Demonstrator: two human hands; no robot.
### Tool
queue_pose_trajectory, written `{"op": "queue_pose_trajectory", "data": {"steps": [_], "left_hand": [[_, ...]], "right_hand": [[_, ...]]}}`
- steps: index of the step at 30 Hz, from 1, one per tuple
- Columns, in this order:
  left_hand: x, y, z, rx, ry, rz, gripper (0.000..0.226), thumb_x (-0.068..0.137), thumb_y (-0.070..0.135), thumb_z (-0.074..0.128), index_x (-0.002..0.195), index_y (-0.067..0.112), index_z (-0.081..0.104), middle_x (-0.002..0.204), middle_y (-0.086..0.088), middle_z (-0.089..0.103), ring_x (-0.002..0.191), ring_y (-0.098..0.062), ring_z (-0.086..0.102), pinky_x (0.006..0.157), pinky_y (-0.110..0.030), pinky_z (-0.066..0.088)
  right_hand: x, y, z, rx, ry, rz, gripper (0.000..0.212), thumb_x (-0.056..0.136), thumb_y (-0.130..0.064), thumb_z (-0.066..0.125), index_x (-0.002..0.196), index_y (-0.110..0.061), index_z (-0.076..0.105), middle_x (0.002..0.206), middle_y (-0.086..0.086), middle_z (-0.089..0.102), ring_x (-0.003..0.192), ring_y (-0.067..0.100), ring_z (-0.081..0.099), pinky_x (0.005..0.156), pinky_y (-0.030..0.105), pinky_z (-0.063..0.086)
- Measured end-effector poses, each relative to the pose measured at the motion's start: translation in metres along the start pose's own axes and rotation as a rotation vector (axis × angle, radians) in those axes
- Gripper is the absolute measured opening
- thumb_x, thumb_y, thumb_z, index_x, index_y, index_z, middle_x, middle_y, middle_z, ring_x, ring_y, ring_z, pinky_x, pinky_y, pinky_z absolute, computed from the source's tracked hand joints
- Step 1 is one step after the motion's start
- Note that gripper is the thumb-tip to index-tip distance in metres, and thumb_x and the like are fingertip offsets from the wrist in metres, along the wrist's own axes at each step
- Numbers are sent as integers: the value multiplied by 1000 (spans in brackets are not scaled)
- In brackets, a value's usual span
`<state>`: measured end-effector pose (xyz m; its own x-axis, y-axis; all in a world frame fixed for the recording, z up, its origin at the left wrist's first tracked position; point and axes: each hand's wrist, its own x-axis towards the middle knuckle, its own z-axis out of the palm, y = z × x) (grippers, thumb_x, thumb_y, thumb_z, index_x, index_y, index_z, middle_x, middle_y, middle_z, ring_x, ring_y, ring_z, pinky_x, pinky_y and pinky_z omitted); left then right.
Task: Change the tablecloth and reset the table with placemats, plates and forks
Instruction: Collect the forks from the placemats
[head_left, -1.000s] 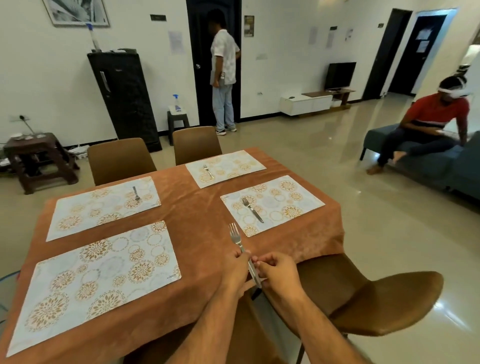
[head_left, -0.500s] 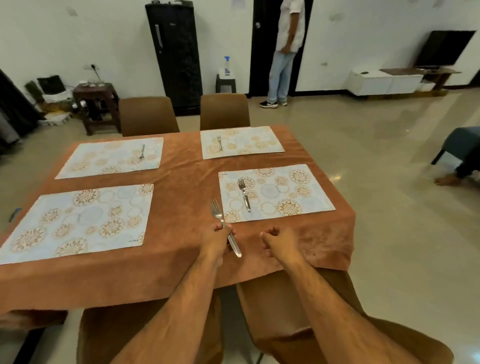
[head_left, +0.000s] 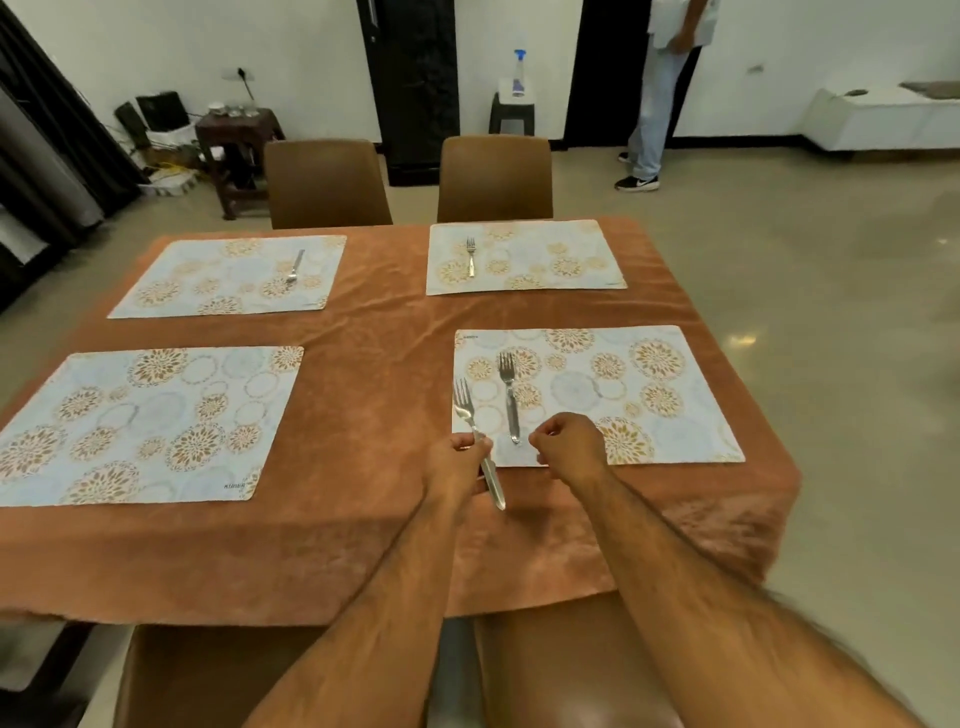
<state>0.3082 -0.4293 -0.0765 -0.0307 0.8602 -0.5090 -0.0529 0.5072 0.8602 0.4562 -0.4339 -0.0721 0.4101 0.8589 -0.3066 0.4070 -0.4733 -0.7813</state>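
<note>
Rust-orange velvety tablecloth (head_left: 374, 364) covers the counter, wrinkled along the middle. Four pale placemats with gold and blue flower medallions. Near-left placemat (head_left: 140, 423) bare. Far-left placemat (head_left: 228, 275) carries a small fork (head_left: 295, 266), lying at an angle. Far-right placemat (head_left: 524, 257) has a fork (head_left: 470, 256) on its left part. Left hand (head_left: 457, 467) grips a silver fork (head_left: 478, 447) at mid-handle, tines pointing away over the left edge of the near-right placemat (head_left: 597, 395), handle end sticking back toward the person. Just right, another fork (head_left: 509, 397) lies flat on that placemat, tines away. Right hand (head_left: 569, 441) hovers by that fork's handle end, fingers curled, holding nothing.
</note>
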Motion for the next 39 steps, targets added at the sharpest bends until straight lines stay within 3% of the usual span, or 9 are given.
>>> {"op": "queue_pose_trajectory", "data": {"steps": [4, 8, 11, 14, 19, 23, 28, 35, 39], "left_hand": [[33, -1, 21, 28, 18, -5, 3, 94, 7, 61, 93, 9, 61, 75, -6, 60, 62, -16, 58, 43, -23, 50], [65, -12, 32, 50, 74, -34, 13, 92, 8, 65, 82, 15, 60, 80, -8, 64, 68, -22, 61, 59, -34, 55], [83, -22, 37, 64, 146, -37, 10, 89, 9, 68, 83, 13, 61, 83, -9, 65, 69, -22, 62, 60, -34, 54], [93, -33, 43, 76, 211, -30, 14, 89, 14, 70, 98, 4, 65, 86, -11, 67, 69, -23, 62, 60, -33, 54], [94, -44, 53, 109, 311, 3, 16, 87, 16, 72, 98, 4, 70, 91, -13, 71, 83, -29, 69, 81, -45, 58], [78, -43, 64, 88, 375, -9, 9, 86, 16, 72, 80, 19, 66, 89, -14, 73, 83, -31, 72, 79, -51, 59], [39, -36, 83, -36, 356, -14, 13, 92, 7, 62, 80, 8, 64, 79, -12, 68, 67, -21, 67, 66, -36, 57], [-23, -15, 101, -139, 309, -13, 11, 96, 6, 57, 89, 1, 64, 81, -14, 69, 65, -22, 67, 50, -28, 54], [-68, -7, 114, -125, 309, 35, 19, 98, 10, 56, 82, 7, 66, 79, -12, 69, 69, -23, 67, 63, -34, 56]], "right_hand": [[48, 1, 10, -81, -21, -16, 25, 83, -15, 70, 61, -20, 60, 77, 11, 72, 77, 28, 71, 73, 48, 60], [88, -1, 20, -140, -36, -56, 22, 86, -19, 69, 67, -8, 65, 79, 19, 72, 75, 33, 70, 72, 48, 60], [114, 2, 34, -218, -57, -73, 36, 89, -37, 66, 79, -3, 70, 81, 16, 72, 77, 34, 70, 70, 41, 60], [129, 11, 49, -318, -78, -72, 49, 89, -54, 61, 96, -6, 69, 96, 12, 71, 91, 32, 68, 65, 31, 48], [140, 13, 60, -370, -144, -42, 31, 88, -36, 68, 103, -9, 67, 109, 10, 70, 100, 30, 66, 67, 30, 45], [138, 23, 45, -335, -279, -35, 20, 86, -24, 68, 93, -6, 66, 106, 16, 70, 96, 35, 68, 70, 33, 51], [114, 36, 6, -152, -398, -31, 33, 88, -19, 70, 61, -7, 54, 62, 9, 56, 60, 27, 58, 55, 30, 46], [30, 32, -62, 204, -562, -58, 28, 95, -18, 63, 69, -9, 56, 54, 5, 49, 35, 11, 42, 42, 23, 37], [-12, 29, -96, 268, -636, -40, 29, 94, -20, 65, 70, -9, 53, 53, 7, 45, 39, 13, 36, 43, 24, 35]]}}
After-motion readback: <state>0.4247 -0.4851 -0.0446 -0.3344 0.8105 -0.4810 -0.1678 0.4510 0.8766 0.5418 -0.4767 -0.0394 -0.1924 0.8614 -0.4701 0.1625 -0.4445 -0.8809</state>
